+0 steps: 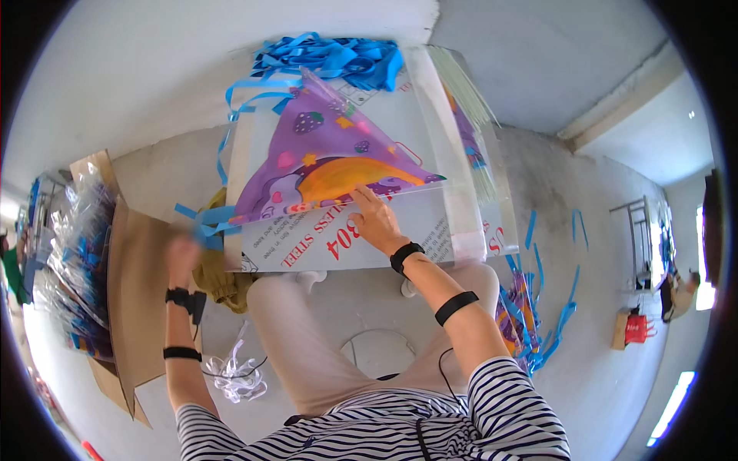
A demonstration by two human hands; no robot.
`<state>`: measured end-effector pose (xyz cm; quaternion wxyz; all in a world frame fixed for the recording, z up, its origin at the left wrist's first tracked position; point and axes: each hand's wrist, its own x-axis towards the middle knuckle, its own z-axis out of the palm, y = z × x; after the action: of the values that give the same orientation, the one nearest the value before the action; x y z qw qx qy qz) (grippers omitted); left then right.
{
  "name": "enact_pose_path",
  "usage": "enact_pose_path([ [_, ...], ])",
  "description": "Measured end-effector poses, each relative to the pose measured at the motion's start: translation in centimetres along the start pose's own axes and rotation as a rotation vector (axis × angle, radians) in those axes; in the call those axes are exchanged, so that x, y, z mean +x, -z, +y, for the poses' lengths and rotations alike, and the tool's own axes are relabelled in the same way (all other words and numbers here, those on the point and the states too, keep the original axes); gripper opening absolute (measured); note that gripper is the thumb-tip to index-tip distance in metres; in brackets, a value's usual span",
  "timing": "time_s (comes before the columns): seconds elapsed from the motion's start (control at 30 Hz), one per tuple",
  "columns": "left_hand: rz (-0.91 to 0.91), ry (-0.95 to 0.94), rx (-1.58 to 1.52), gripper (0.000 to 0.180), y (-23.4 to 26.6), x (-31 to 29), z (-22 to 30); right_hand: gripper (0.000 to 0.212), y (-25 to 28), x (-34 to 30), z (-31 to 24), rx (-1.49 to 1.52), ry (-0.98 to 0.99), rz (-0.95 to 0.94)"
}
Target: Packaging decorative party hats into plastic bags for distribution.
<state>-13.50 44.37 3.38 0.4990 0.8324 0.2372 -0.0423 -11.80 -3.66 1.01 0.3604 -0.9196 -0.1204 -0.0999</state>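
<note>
A purple triangular sheet (288, 157), printed with strawberries, stars and an orange shape, lies on a white board (269, 250) in front of me. My right hand (375, 223) rests on the sheet's near edge, fingers stretched out and nothing gripped. At the board's left side, my left hand (183, 255) is smeared by motion, so its fingers cannot be read. Close to it, a blue ribbon (211, 219) hangs at the sheet's left corner. I cannot tell whether the left hand touches that ribbon.
A pile of blue ribbon (330, 61) lies at the board's far edge. Clear plastic sleeves (465, 100) lie along its right side. An open cardboard box (142, 284) with wrapped packs stands left. White ribbon (234, 376) and blue strips (561, 323) lie on the floor.
</note>
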Motion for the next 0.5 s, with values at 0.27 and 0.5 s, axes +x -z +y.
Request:
enact_pose_path([
  [0.27,-0.51,-0.37,-0.234,0.03,-19.5,-13.8,10.6,0.037,12.2,-8.1,6.5,-0.192,-0.379,0.266],
  [0.5,-0.928,-0.155,-0.349,0.044,-38.1,-20.4,17.6,0.05,19.1,-11.4,15.0,-0.272,-0.784,0.386],
])
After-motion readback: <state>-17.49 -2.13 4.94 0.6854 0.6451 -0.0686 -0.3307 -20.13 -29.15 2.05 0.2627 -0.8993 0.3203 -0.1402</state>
